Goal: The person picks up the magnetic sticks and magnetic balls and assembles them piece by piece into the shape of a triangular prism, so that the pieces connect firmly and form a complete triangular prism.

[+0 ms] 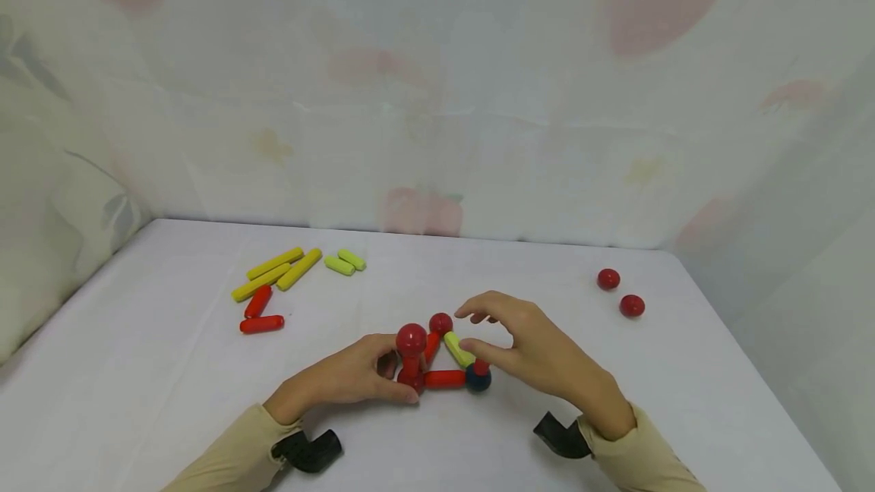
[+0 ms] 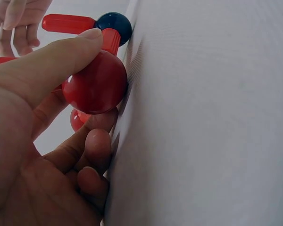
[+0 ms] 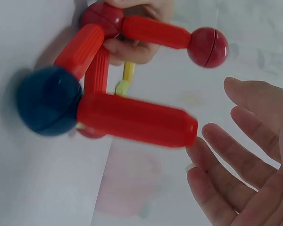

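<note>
A triangle of toy building sticks and balls lies between the hands. My left hand (image 1: 352, 376) grips the near-left red ball (image 2: 95, 84), thumb on one side and fingers on the other. From that ball rises a red stick (image 3: 155, 32) topped by another red ball (image 1: 412, 340). One lying red stick (image 1: 444, 379) joins the gripped ball to a dark blue ball (image 3: 49, 100); a lime stick (image 1: 459, 350) runs from the blue ball toward the far red ball (image 1: 440, 323). Another red stick (image 3: 139, 120) stands on the blue ball, its top bare. My right hand (image 1: 529, 336) hovers beside it, fingers spread, holding nothing.
At the back left lie several yellow sticks (image 1: 275, 263), two lime sticks (image 1: 339, 265) and two red sticks (image 1: 262, 324). Two loose red balls (image 1: 632, 306) sit at the back right. A patterned cloth (image 1: 478, 135) hangs behind the white table (image 1: 137, 393).
</note>
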Demonstrator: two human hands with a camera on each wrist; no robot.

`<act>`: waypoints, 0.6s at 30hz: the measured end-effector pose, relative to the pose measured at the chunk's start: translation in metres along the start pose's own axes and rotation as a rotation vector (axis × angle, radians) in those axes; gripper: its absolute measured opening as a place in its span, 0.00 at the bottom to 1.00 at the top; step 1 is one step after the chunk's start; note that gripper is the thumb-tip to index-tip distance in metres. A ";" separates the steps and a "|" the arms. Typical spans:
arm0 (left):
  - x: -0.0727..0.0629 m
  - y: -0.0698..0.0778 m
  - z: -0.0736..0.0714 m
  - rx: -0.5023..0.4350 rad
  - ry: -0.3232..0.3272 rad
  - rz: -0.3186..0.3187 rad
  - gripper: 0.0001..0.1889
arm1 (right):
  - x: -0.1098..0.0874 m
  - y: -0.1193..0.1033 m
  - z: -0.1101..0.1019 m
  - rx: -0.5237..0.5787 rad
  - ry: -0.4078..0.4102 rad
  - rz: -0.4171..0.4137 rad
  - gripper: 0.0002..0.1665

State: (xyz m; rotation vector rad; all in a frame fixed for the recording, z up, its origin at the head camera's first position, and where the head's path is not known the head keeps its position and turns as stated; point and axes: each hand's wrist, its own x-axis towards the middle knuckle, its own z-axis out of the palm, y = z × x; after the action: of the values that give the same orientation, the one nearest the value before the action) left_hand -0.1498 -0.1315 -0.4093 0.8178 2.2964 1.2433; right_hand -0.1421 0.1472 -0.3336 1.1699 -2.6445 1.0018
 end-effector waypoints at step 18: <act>-0.001 0.003 0.000 -0.009 -0.003 -0.014 0.16 | -0.014 0.038 -0.026 -0.156 0.119 0.118 0.22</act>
State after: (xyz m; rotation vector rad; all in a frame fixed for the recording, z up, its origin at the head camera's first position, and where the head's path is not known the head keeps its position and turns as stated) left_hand -0.1480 -0.1313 -0.4069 0.7987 2.2889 1.2450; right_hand -0.1628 0.1904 -0.3378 0.9031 -2.6675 0.8344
